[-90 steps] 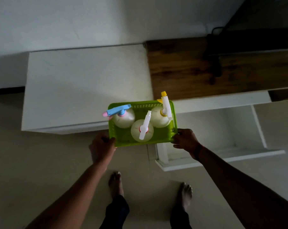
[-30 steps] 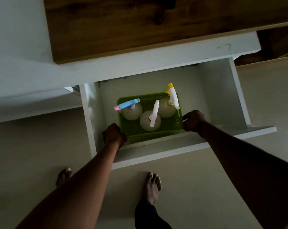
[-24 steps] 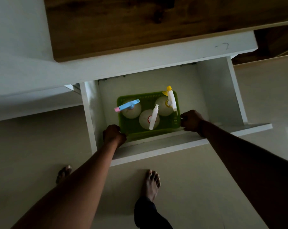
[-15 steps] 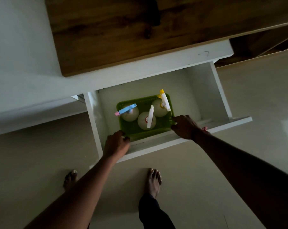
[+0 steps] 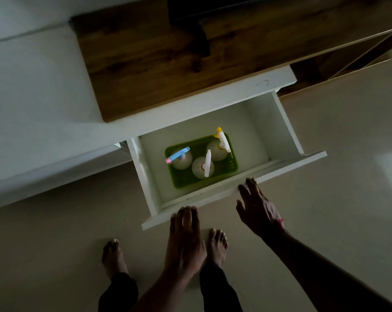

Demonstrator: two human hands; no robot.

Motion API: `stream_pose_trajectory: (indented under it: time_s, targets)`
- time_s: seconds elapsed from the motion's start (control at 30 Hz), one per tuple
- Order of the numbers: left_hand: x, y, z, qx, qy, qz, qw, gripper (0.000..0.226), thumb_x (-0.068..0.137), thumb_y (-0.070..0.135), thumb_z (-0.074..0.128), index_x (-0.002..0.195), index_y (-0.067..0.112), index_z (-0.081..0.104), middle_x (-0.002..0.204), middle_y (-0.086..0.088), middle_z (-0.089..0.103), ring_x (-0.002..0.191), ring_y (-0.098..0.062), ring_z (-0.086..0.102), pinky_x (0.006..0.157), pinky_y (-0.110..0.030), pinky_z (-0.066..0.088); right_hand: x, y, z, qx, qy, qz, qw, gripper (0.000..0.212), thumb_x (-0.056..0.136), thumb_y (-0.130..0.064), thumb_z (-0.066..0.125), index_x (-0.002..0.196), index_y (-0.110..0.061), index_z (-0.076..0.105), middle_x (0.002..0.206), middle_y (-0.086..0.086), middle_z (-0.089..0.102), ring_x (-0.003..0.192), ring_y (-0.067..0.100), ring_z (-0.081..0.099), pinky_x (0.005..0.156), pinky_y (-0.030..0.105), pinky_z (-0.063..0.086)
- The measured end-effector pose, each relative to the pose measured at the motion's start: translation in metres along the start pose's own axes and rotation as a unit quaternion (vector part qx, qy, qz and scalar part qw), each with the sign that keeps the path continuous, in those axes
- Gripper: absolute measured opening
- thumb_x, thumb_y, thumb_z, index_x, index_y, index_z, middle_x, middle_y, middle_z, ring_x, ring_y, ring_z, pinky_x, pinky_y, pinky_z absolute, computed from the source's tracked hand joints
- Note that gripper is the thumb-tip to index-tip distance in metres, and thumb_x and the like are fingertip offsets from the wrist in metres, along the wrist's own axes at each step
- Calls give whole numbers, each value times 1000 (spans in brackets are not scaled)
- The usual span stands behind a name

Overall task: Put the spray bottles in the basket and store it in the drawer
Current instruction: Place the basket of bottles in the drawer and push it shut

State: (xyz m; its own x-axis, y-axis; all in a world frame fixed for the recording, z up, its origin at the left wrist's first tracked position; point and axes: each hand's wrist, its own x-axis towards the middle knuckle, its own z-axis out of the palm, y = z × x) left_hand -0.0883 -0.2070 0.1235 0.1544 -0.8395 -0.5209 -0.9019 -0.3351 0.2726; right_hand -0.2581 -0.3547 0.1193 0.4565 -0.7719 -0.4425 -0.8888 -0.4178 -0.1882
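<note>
We are resting our left hand, fingers flat and together, at the left end of the drawer front edge, holding nothing. The green basket with three spray bottles is sitting inside, near the front wall. Our right hand, spread and empty, is reaching the same edge. We are judging an even two-handed push best, so it isn't racking.
</note>
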Motion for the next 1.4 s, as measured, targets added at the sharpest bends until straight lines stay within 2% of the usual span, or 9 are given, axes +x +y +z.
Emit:
stream_pose_trajectory:
  time_s: [0.07, 0.1, 0.17, 0.2, 0.27, 0.43, 0.67, 1.17, 1.4]
  targets:
    - [0, 2, -7, 22, -48, 11, 999, 81, 90, 37, 32, 151, 1, -8, 161, -24, 3, 150, -37, 6, 121, -47, -2, 1, -8, 1, 1, -6, 19, 1000, 56, 92, -22, 54, 144, -10, 36, 156, 22, 23, 133, 37, 44, 64, 23, 59]
    - [1, 3, -11, 29, -62, 15, 998, 84, 87, 42, 25, 150, -1, -9, 161, -24, 0, 150, -38, 4, 122, -48, -2, 1, -12, 1, -6, -14, 28, 1000, 59, 93, -22, 52, 147, -9, 31, 158, 22, 16, 140, 38, 33, 77, 28, 59]
    - [3, 7, -20, 34, -80, 13, 996, 91, 83, 48, 26, 150, -3, -6, 160, -26, 2, 149, -40, 6, 122, -51, 4, 0, -18, 1, -31, -33, 33, 998, 63, 94, -26, 48, 149, -5, 23, 158, 26, 8, 146, 39, 12, 112, 43, 34]
    - [4, 9, -23, 34, -83, 12, 996, 93, 84, 51, 32, 151, -3, -4, 160, -25, 4, 148, -41, 7, 122, -52, 6, 0, -21, 1, -43, -42, 36, 998, 66, 94, -28, 47, 149, -4, 20, 157, 27, 4, 147, 40, 6, 117, 45, 18]
    - [5, 10, -26, 26, -76, 7, 997, 97, 86, 54, 41, 151, -3, -4, 159, -24, 5, 147, -41, 8, 122, -52, 8, 0, -28, 0, -53, -60, 47, 996, 74, 92, -31, 47, 150, -3, 12, 157, 28, -4, 147, 40, -3, 119, 48, 5]
    - [9, 2, -30, 16, -75, 14, 997, 106, 83, 57, 50, 151, 0, -9, 161, -23, -2, 149, -39, -1, 122, -52, 2, 10, -35, -9, -44, -86, 59, 994, 85, 91, -42, 49, 150, -3, 1, 156, 27, -13, 146, 39, -9, 119, 48, 6]
    - [35, -15, -42, 21, -63, 17, 998, 111, 82, 62, 50, 150, 4, -16, 161, -20, -12, 149, -38, -8, 121, -54, 4, 39, -29, -23, -57, -105, 31, 992, 92, 87, -41, 56, 151, -17, -5, 157, 15, -23, 146, 31, -19, 115, 59, 0]
    - [103, -50, -79, 24, -28, -17, 999, 111, 81, 67, 48, 151, 11, -18, 159, -15, -24, 148, -30, -18, 119, -55, -6, 122, -62, -55, -26, -112, 118, 986, 93, 85, -40, 58, 149, -39, -9, 156, 18, -27, 142, 39, -28, 112, 68, 0]
    - [136, -56, -101, 54, -1, -21, 998, 107, 83, 65, 48, 152, 9, -12, 159, -21, -20, 149, -35, -16, 121, -52, -2, 152, -83, -62, 33, -131, 74, 988, 99, 86, -33, 60, 151, -19, -13, 157, 13, -26, 145, 34, -21, 114, 63, 4]
